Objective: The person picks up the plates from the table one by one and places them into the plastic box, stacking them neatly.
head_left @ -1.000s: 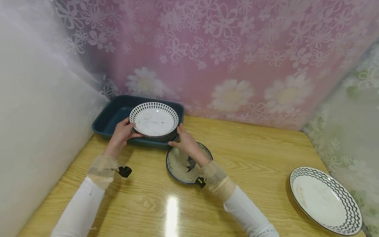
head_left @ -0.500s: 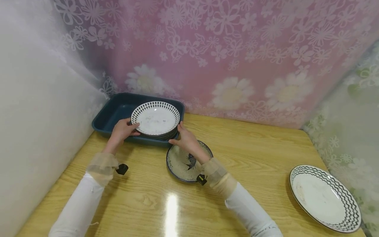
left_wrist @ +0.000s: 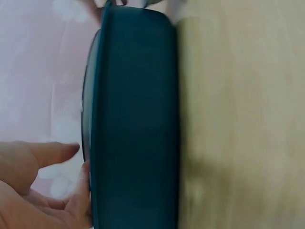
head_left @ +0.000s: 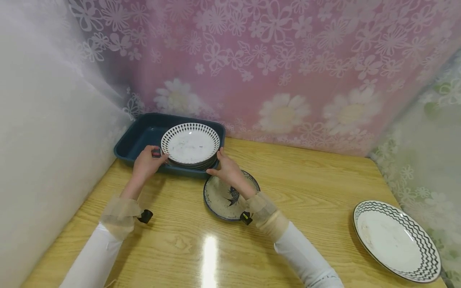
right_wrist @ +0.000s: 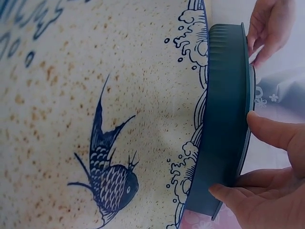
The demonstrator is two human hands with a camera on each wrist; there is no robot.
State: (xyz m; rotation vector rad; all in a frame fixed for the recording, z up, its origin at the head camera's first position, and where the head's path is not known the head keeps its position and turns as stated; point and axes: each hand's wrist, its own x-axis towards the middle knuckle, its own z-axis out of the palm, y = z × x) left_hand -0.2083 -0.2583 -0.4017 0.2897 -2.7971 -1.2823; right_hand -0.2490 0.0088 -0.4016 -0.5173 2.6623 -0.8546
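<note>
A white plate (head_left: 191, 146) with a black diamond border tops a stack of plates sitting in the right part of a dark teal tub (head_left: 131, 146). My left hand (head_left: 145, 163) is at the stack's left side; in the left wrist view its straight thumb (left_wrist: 59, 151) points at the plate's edge with a small gap. At the other side, my right hand (head_left: 228, 171) has its fingers spread, one fingertip (right_wrist: 252, 117) at the plate's edge and another digit (right_wrist: 221, 191) against the tub's outer wall. The lower plates are mostly hidden.
A speckled plate (head_left: 217, 198) with a blue fish lies on the wooden table (head_left: 306, 180), under my right forearm and close to the tub. An oval white plate (head_left: 389, 240) with wavy black lines lies far right. Floral curtain (head_left: 245, 100) hangs behind; a pale wall (head_left: 47, 132) stands left.
The stack of plates has settled a little lower and to the right in the tub. My left hand has loosened and drawn slightly back from the rim; the right hand has barely moved.
</note>
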